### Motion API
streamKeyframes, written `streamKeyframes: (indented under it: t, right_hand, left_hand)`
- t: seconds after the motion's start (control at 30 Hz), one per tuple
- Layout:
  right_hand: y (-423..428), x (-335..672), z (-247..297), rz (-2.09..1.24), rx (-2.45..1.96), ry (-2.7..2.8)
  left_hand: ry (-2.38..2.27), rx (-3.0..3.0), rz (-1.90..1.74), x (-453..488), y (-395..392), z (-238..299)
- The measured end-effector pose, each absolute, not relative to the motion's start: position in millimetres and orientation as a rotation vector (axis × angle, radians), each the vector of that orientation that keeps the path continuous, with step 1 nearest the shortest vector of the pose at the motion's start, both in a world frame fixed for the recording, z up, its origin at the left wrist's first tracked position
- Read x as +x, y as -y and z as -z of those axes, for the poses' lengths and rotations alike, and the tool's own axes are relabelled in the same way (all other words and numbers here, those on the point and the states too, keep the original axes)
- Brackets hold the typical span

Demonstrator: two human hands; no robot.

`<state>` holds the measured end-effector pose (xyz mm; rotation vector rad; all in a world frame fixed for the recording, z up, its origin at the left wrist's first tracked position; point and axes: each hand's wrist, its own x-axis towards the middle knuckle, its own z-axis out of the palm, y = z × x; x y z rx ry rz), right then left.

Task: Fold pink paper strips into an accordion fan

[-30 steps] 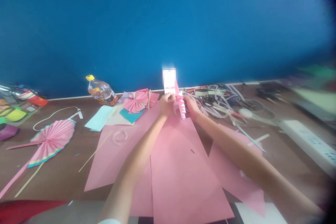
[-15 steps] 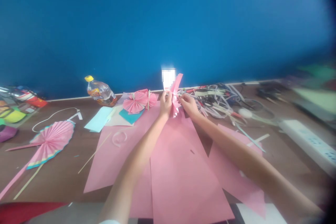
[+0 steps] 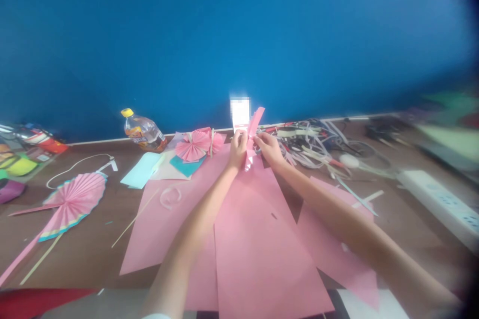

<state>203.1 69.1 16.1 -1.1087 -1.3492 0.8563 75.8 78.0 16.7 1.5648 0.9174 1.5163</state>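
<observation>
A pleated strip of pink paper (image 3: pixel 256 120) stands upright and a little tilted between my two hands, above the far end of the pink sheets (image 3: pixel 262 239). My left hand (image 3: pixel 238 149) is closed on its left side near the middle. From the right, the fingers of my right hand (image 3: pixel 268 148) pinch the same folded paper at about mid-height. Its lower end shows zigzag folds. To the left lie finished-looking pink paper rosettes (image 3: pixel 193 145) with a band around one of them. A white card (image 3: pixel 240 112) stands behind my hands.
Left of the sheets are a pink paper fan (image 3: pixel 77 199), pale blue paper (image 3: pixel 141 169) and a bottle with a yellow cap (image 3: pixel 145 132). A tangle of paper strips (image 3: pixel 309 142) and a white power strip (image 3: pixel 439 202) lie on the right. A blue wall (image 3: pixel 239 35) rises behind.
The folded paper's upper end has shifted slightly right and looks narrower, its pleats pressed closer together. Both hands remain on it in nearly the same place.
</observation>
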Motion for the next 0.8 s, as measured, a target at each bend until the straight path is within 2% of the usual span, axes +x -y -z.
streamKeyframes:
  t: [0.2,0.5,0.8]
  right_hand:
    - [-72.0,203.0,-11.0,-0.819,-1.148,1.247]
    - [-76.9,201.3,-14.9,-1.240,-0.856,0.935]
    - [-78.5,207.7,-18.8,-1.224,-0.782,0.822]
  left_hand:
    - [-1.086,1.512,-1.564,72.2,-83.0,-8.8]
    - [-1.034,1.472,-1.567,78.6,-75.1,-11.2]
    - [-0.991,1.481,-1.463,81.9,-76.8,-8.7]
